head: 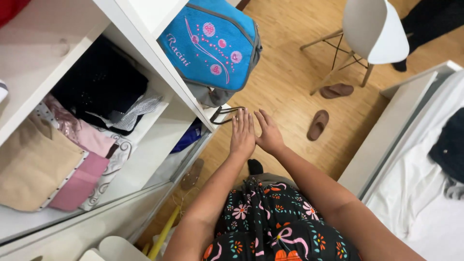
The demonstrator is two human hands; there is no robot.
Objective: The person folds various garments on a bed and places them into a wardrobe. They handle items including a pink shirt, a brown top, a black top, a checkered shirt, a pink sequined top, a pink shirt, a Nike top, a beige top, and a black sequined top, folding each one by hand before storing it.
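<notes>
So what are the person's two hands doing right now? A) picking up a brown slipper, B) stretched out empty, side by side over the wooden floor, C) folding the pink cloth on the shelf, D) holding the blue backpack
B: the left hand and right hand are flat with fingers extended, side by side, holding nothing, short of the blue backpack and apart from the brown slipper.

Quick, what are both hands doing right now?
Left hand: open, flat, holding nothing.
Right hand: open, fingers spread, holding nothing.
</notes>
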